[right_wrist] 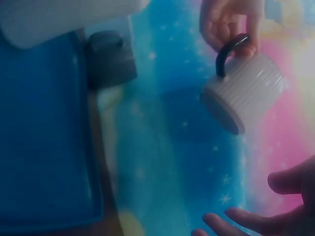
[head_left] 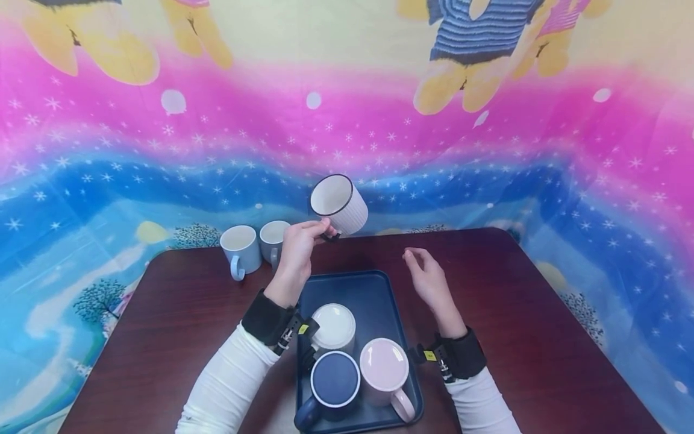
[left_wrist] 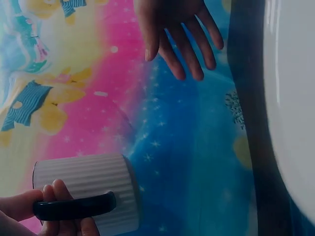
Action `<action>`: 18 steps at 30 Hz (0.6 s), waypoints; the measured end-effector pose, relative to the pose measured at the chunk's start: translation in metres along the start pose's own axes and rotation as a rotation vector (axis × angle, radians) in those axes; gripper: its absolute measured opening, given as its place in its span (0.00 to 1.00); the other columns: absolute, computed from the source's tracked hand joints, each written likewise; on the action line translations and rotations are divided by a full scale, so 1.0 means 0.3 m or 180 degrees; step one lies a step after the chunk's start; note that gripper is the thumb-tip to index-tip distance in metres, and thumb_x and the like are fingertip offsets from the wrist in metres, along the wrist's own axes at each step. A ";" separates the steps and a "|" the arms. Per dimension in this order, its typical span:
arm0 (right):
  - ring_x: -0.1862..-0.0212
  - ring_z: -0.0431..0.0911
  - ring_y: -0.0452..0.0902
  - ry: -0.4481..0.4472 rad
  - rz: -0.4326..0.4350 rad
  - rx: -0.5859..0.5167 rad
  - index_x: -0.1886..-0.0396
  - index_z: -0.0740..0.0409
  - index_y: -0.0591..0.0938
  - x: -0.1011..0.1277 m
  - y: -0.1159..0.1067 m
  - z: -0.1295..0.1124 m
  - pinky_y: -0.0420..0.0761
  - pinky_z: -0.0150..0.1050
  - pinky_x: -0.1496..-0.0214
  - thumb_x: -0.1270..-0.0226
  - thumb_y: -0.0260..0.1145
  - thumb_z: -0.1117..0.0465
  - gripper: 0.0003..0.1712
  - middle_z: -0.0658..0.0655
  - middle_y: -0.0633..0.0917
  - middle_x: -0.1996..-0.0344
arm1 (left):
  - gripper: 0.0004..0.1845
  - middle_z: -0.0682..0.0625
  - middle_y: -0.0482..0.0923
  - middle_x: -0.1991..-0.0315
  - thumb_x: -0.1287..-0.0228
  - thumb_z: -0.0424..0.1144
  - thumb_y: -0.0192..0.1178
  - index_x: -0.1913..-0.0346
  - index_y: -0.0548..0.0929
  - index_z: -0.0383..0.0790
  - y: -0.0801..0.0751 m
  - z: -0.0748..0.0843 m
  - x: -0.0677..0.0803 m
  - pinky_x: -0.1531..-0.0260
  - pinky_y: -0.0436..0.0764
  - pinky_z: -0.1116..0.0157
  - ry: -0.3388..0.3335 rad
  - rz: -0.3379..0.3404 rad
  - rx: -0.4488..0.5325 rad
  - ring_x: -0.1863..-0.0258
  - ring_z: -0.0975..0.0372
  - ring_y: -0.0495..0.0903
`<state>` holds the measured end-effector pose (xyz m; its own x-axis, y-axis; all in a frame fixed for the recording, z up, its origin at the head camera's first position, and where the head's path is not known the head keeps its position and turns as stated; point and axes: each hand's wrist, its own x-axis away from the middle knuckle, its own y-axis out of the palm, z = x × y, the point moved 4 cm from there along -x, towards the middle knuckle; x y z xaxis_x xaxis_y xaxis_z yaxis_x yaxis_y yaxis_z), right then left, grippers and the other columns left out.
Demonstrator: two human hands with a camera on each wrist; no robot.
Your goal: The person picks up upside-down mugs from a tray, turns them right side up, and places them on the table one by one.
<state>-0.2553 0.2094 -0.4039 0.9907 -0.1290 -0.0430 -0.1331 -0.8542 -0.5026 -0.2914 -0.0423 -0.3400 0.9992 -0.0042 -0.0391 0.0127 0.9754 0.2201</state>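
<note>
A white ribbed mug with a dark rim and black handle is held in the air beyond the tray, tilted so its mouth faces the head camera. My left hand grips it by that handle, fingers curled round it. To its right, over the table, my right hand is held apart from the mug, holding nothing; its fingers look spread and nearly straight in the left wrist view. On the dark blue tray stand upside-down mugs: a white one, a navy one and a pink one.
Two upright mugs, one light blue and one grey, stand at the back left of the dark wooden table. A printed cloth backdrop hangs close behind the table's far edge.
</note>
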 end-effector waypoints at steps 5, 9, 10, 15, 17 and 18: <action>0.39 0.59 0.71 -0.0139 0.0157 0.0485 0.35 0.60 0.68 -0.008 0.000 0.022 0.72 0.55 0.41 0.25 0.47 0.46 0.28 0.65 0.74 0.39 | 0.14 0.50 0.82 0.74 0.33 0.36 0.57 0.58 0.83 0.24 -0.029 -0.021 -0.011 0.47 0.76 0.57 -0.0014 0.0105 -0.0164 0.62 0.58 0.81; 0.40 0.60 0.72 -0.0236 0.0199 0.0648 0.35 0.63 0.68 -0.013 0.007 0.037 0.73 0.54 0.42 0.25 0.48 0.48 0.28 0.67 0.75 0.41 | 0.14 0.51 0.82 0.74 0.34 0.36 0.58 0.58 0.84 0.24 -0.050 -0.042 -0.020 0.46 0.75 0.57 -0.0041 0.0196 -0.0208 0.63 0.58 0.81; 0.41 0.60 0.72 -0.0253 0.0194 0.0679 0.35 0.63 0.68 -0.014 0.009 0.042 0.73 0.54 0.42 0.25 0.48 0.48 0.28 0.67 0.75 0.42 | 0.14 0.51 0.82 0.74 0.34 0.36 0.58 0.58 0.84 0.24 -0.056 -0.049 -0.023 0.45 0.75 0.57 -0.0053 0.0218 -0.0212 0.63 0.58 0.81; 0.41 0.61 0.71 -0.0280 0.0164 0.0852 0.35 0.66 0.67 -0.011 0.015 0.067 0.72 0.55 0.42 0.25 0.49 0.49 0.29 0.69 0.74 0.42 | 0.13 0.51 0.83 0.74 0.36 0.35 0.59 0.58 0.85 0.26 -0.084 -0.084 -0.037 0.46 0.76 0.59 -0.0094 0.0333 -0.0254 0.64 0.59 0.81; 0.41 0.61 0.71 -0.0286 0.0165 0.0900 0.35 0.66 0.67 -0.010 0.016 0.076 0.72 0.56 0.41 0.25 0.49 0.49 0.29 0.69 0.74 0.42 | 0.13 0.50 0.83 0.73 0.36 0.36 0.60 0.58 0.85 0.26 -0.094 -0.101 -0.043 0.47 0.76 0.59 -0.0111 0.0366 -0.0308 0.63 0.59 0.81; 0.41 0.62 0.71 -0.0292 0.0165 0.0926 0.36 0.67 0.67 -0.009 0.018 0.080 0.72 0.56 0.42 0.25 0.49 0.49 0.29 0.69 0.74 0.42 | 0.13 0.50 0.84 0.73 0.36 0.36 0.60 0.58 0.85 0.27 -0.099 -0.110 -0.046 0.49 0.77 0.60 -0.0131 0.0387 -0.0337 0.63 0.59 0.80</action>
<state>-0.2580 0.2174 -0.4273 0.9830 -0.1112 -0.1462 -0.1829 -0.6661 -0.7231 -0.3068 -0.0639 -0.3782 0.9939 0.1084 0.0218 -0.1102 0.9870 0.1169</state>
